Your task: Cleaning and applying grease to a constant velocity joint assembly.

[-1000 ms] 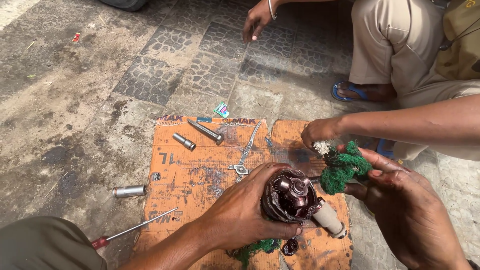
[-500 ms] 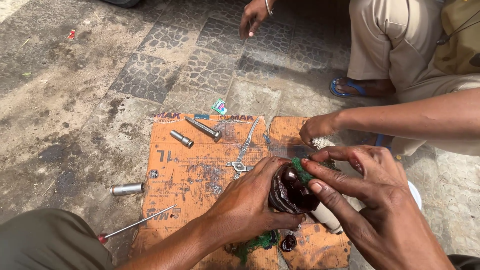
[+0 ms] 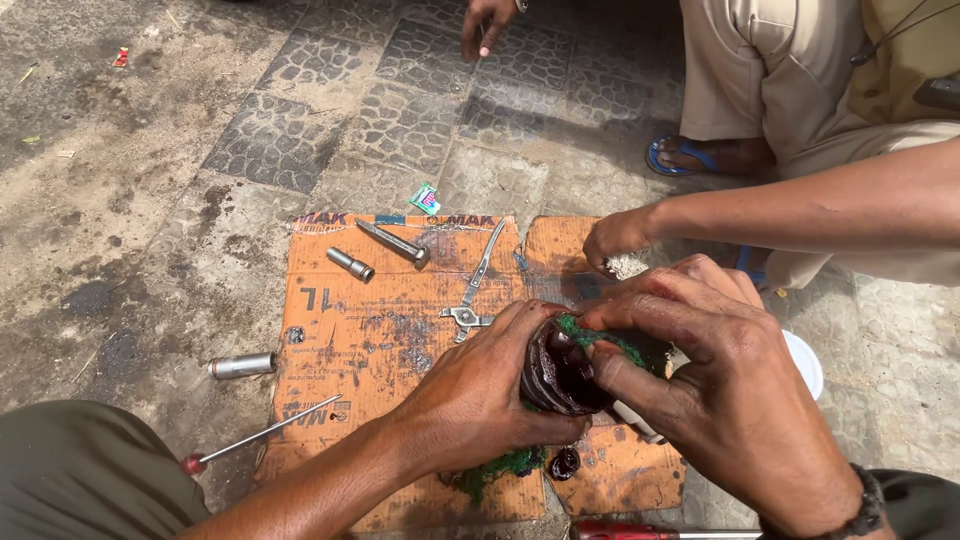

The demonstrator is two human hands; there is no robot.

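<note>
Cardboard [image 3: 380, 330], orange and grease-stained, lies flat under your work. Above it your left hand [image 3: 480, 395] wraps tight around a dark round motor part [image 3: 556, 372], while your right hand [image 3: 725, 385] pinches a green rag [image 3: 600, 340] against its top. Pliers [image 3: 475, 290] and a metal socket [image 3: 350, 264] rest nearby.

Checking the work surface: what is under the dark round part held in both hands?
Under the dark round part lies orange cardboard, with green cloth and a dark blob. The hands cover the rest.
</note>
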